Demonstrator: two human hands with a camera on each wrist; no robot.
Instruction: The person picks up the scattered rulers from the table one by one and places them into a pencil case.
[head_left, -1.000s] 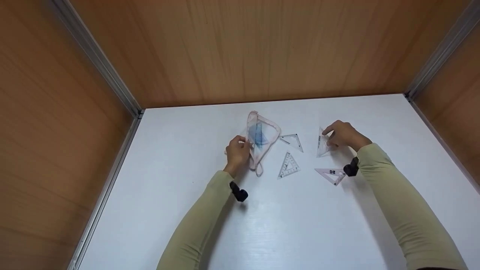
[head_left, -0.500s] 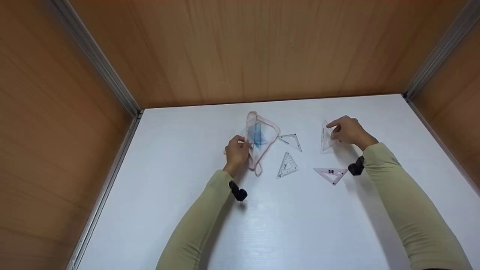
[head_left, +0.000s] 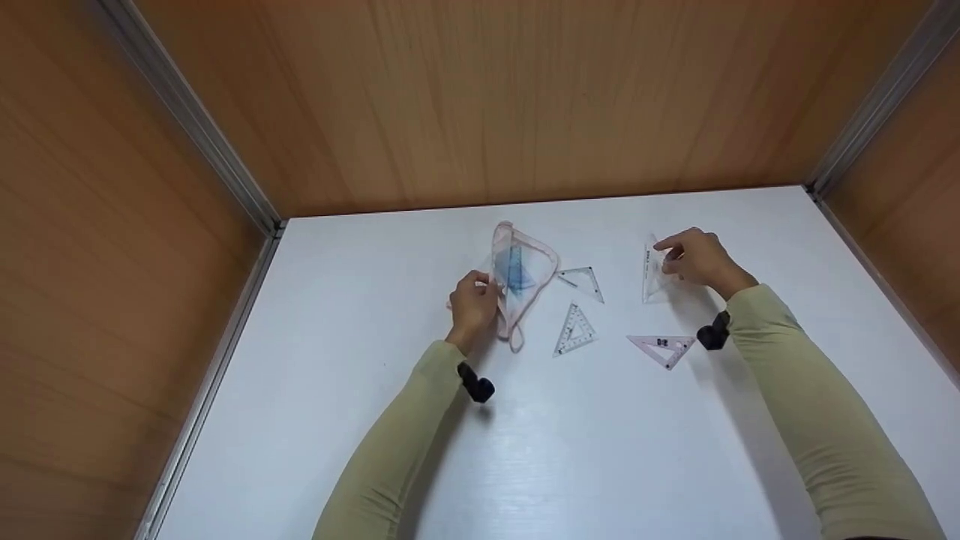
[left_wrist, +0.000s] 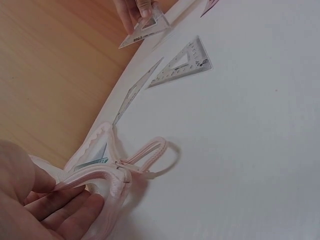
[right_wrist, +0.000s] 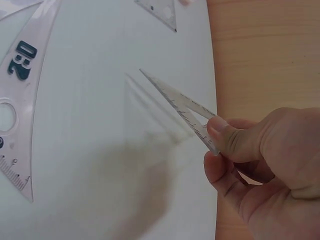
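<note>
since a second ago the right hand (head_left: 697, 259) has lifted its clear triangle ruler (head_left: 654, 274) up off the white table (head_left: 600, 450) and a bit farther away; the left hand (head_left: 474, 304) has stayed where it was. the right thumb and fingers pinch one corner of that ruler, so it hangs in the air on the right side, well apart from the pouch. the left hand's fingers curl around the open edge of the see-through pink pouch (head_left: 525, 274), which lies in the far middle of the table.

the ruler is thin and smooth and held only by a corner, so it could slip and drop. the pouch mouth is floppy, so it could fold shut or slide.

inside the pouch is a blue triangle ruler (head_left: 516, 271). three more rulers lie flat outside it: a small clear one (head_left: 583, 281), another clear one (head_left: 576, 330) and a pink one (head_left: 661, 349).
</note>
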